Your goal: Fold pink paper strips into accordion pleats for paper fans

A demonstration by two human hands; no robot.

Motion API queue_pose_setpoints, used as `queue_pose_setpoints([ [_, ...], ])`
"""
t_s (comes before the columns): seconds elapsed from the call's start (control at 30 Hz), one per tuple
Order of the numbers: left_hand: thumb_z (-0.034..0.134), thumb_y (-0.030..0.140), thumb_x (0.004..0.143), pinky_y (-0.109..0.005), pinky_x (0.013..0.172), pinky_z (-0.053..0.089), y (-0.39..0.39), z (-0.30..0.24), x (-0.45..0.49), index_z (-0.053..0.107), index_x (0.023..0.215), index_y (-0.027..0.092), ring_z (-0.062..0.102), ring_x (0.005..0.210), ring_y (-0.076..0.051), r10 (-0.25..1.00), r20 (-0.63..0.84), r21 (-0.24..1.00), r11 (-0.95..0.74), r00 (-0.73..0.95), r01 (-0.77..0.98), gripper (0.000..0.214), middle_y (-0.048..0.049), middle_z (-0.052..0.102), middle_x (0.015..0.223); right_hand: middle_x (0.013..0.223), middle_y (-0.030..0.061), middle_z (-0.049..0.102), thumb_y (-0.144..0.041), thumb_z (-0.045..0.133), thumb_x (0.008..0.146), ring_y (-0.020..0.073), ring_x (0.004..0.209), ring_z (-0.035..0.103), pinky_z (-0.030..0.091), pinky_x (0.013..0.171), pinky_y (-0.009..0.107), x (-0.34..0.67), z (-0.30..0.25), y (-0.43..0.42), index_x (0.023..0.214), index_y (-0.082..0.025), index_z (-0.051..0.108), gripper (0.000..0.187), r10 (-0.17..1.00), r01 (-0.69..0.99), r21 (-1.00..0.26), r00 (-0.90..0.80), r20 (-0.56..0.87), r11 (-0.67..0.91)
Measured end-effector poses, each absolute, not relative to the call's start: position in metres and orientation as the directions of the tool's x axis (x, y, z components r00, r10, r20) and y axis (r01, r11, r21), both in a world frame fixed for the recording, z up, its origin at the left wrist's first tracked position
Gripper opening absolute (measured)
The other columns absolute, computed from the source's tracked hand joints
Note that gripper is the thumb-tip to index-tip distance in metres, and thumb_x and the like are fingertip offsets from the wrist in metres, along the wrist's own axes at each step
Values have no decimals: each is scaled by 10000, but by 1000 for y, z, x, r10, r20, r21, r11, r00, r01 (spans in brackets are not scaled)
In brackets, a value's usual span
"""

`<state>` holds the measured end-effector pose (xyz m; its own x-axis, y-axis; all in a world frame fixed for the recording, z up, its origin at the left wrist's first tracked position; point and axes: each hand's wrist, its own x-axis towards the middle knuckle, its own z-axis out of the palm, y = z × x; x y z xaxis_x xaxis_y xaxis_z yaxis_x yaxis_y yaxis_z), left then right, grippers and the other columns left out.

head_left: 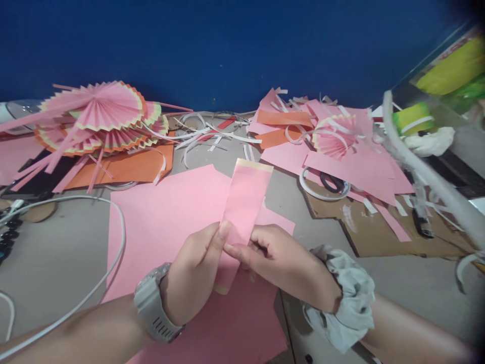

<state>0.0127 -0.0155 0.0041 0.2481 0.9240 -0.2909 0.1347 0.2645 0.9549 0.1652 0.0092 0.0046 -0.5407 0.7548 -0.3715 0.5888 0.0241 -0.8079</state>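
A narrow pink paper strip [248, 194] with pale yellow edges at both ends stands tilted between my hands. My left hand [202, 265] grips its left side, thumb pressed on the front. From the right, my right hand [275, 258] pinches it, with the thumb across the lower half and the other fingers partly hidden behind. Beneath both hands lie large pink paper sheets [162, 217]. I wear a grey watch [157, 303] on the left wrist and a pale scrunchie [341, 298] on the right.
Pleated pink paper fans [109, 108] with yellow and orange rims are piled at back left on orange paper [125, 167]. White strips [204, 131] lie at the back. Pink scraps [348, 167] cover cardboard [371, 235] at right. A white cable [123, 232] loops at left.
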Motion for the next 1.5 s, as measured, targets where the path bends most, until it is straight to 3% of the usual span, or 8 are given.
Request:
queue_pose_setpoints([
  [0.13,352,344,924,-136,511,396,-16,2,11,427,580,197,417,435,-69,942,-279,956,253,189,150,381,81,461,415,526,-47,391,-562,442,801,79,472,340,226,419,230,164,7,12,603,-176,444,434,791,650,-758,-493,-363,57],
  [0.33,325,399,914,-165,475,440,-13,3,11,508,682,201,497,545,-103,908,-339,940,313,245,138,356,37,530,564,542,-41,415,-527,417,831,91,490,367,222,437,245,164,11,12,631,-181,434,401,804,679,-726,-489,-337,108],
  [0.53,368,369,909,-176,539,415,-12,1,10,444,648,199,447,527,-86,979,-199,964,188,43,189,321,58,439,565,624,-53,424,-356,532,821,87,561,402,316,516,227,161,12,8,675,-191,385,265,862,577,-791,-489,-135,203],
  [0.77,399,339,902,-183,500,380,-13,2,7,399,618,202,375,495,-86,991,-79,960,106,-112,261,315,58,361,558,832,4,478,-265,542,834,111,710,472,390,657,235,158,13,2,853,-210,532,59,913,440,-856,-400,84,271],
  [0.93,373,396,898,-220,624,469,-15,0,9,533,758,199,542,655,-124,988,-127,969,142,-85,203,290,18,579,708,836,3,497,-317,550,830,122,773,486,373,702,241,157,14,2,774,-202,552,127,902,474,-842,-430,34,258],
  [1.2,421,430,870,-286,792,486,-11,-1,12,596,821,192,604,831,-180,984,-165,980,171,-69,101,300,-7,658,787,592,-56,351,-373,404,895,80,537,333,279,509,224,154,6,3,625,-189,320,338,880,441,-893,-456,-133,94],
  [1.4,352,370,916,-323,961,404,-8,-2,15,634,974,163,545,1079,-206,991,-123,992,123,-51,5,355,-46,654,1072,545,-68,312,-421,422,874,70,491,292,244,462,216,153,6,4,631,-186,356,344,845,450,-893,-479,-236,7],
  [1.5,340,354,925,-329,983,380,-8,-2,15,649,983,149,532,1108,-212,993,-110,994,110,-41,1,375,-57,643,1109,539,-67,332,-402,405,884,70,489,307,248,464,215,153,7,4,625,-184,359,342,846,466,-884,-480,-232,22],
])
